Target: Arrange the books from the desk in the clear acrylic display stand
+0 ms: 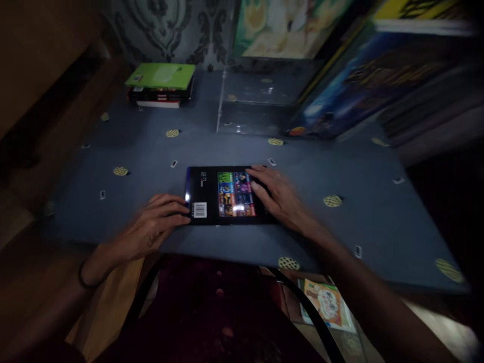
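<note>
A black book lies flat near the front of the table, its back cover up. On that cover are a white barcode and a grid of small colourful pictures. My left hand is at the book's left edge, fingers stretched out with their tips touching the bluish spine. Across the book's right part rests my right hand, its fingers extended over the cover beside the pictures. The book's right end is partly hidden under that hand. Neither hand is closed round the book.
A short stack of books with a green one on top sits at the back left. Behind the black book stands a clear plastic holder. Large upright books lean at the back right. Below the table's front edge is a colourful packet.
</note>
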A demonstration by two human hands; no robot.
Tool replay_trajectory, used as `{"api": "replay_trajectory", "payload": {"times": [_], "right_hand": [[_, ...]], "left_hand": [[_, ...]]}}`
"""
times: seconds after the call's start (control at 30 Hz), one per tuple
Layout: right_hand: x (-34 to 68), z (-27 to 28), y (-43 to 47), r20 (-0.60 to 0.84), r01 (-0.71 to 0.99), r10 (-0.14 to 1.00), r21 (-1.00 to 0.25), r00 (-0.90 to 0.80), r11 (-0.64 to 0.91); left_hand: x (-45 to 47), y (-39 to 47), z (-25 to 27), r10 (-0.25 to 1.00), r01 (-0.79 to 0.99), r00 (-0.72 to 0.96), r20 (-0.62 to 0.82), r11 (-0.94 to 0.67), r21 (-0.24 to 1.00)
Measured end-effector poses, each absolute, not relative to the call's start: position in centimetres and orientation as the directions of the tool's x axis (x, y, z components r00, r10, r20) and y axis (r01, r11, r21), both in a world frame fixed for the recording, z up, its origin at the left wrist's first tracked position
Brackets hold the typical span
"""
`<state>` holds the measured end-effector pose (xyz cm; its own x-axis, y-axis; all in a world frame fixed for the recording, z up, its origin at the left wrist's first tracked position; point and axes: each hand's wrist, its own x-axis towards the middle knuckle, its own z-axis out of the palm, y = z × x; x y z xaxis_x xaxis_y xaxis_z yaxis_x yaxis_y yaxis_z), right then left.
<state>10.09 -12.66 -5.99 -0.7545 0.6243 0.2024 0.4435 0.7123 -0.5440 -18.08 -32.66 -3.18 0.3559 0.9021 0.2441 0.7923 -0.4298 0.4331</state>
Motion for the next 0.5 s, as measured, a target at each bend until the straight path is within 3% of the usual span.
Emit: {"api": "replay_trajectory", "payload": {"times": [0.1, 0.2, 0.5], "right_hand": [[10.8, -4.4, -9.9, 0.132, 0.354, 0.641, -0.741, -0.756, 0.570], [11.0, -4.1, -7.9, 0.125, 0.275, 0.653, -0.836, -0.747, 0.475], [11.3, -6.1, -6.2, 0.194, 0.101, 0.625, -0.909, -0.756, 0.404]], "left_hand": [[-15.7, -29.4, -2.6, 0.861, 0.793, 0.438, 0.260, -0.506, 0.339], [-12.4, -25.2, -2.1, 0.834, 0.793, 0.515, 0.198, -0.551, 0.260], [-5.7, -17.3, -2.5, 0.852, 0.850, 0.522, 0.040, -0.524, 0.057]]}}
